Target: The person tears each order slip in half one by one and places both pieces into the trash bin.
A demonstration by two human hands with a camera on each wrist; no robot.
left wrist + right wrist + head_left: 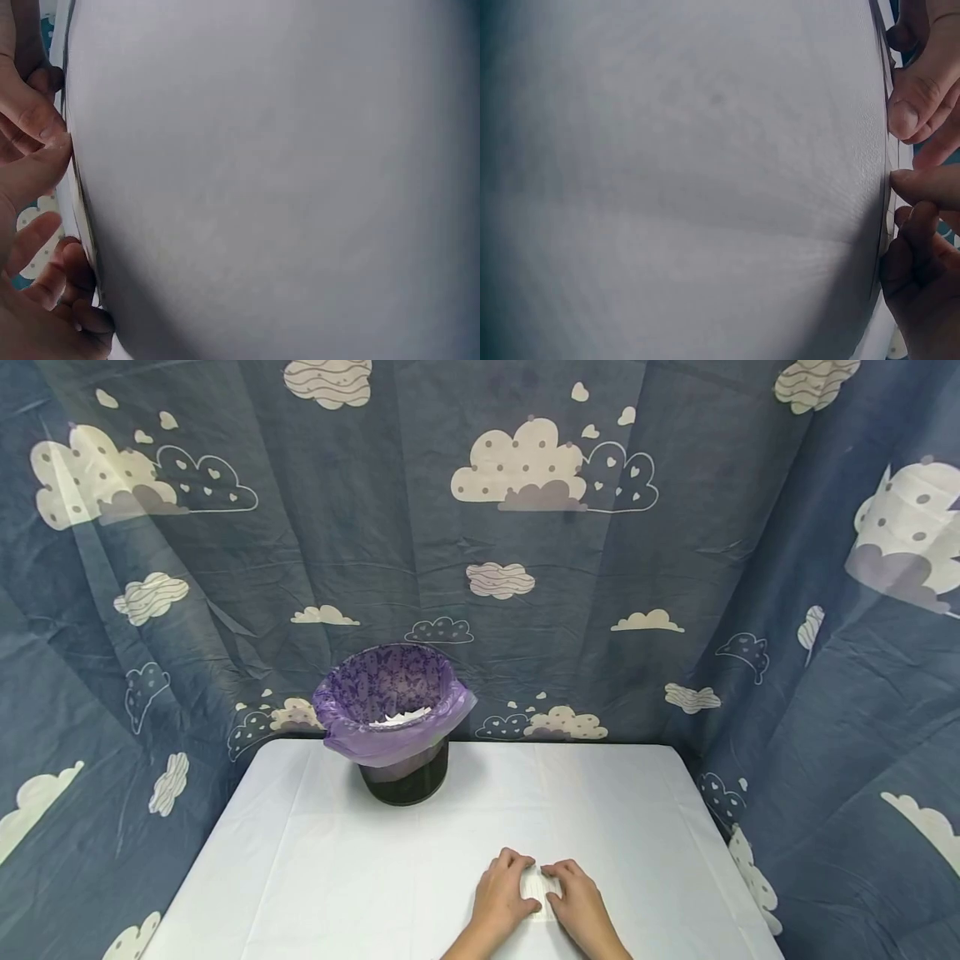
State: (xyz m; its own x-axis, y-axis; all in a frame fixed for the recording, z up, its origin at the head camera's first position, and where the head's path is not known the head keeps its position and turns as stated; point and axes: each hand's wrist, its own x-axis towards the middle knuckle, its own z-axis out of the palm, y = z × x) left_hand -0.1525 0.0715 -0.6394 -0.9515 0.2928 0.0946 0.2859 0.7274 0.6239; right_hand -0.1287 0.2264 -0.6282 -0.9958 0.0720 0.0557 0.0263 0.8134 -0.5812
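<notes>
A small, flat, white paper-like piece [538, 887] with fine parallel lines lies on the white table near its front. My left hand [501, 891] holds its left side, with curled fingers at the far edge and the thumb lower down. On the opposite side, my right hand [579, 903] grips it with thumb and forefinger. Edge-on in the left wrist view, the left hand [37, 176] is low against the tabletop beside a thin pale strip. The right hand [930, 202] likewise shows at the edge of the right wrist view. Part of the piece is hidden under the fingers.
A dark bin [408, 781] lined with a purple bag [390, 739] stands at the table's back left. White jagged-edged pieces [401, 718] lie inside it. A blue cloud-print curtain [562, 635] encloses the back and sides of the white table [360, 868].
</notes>
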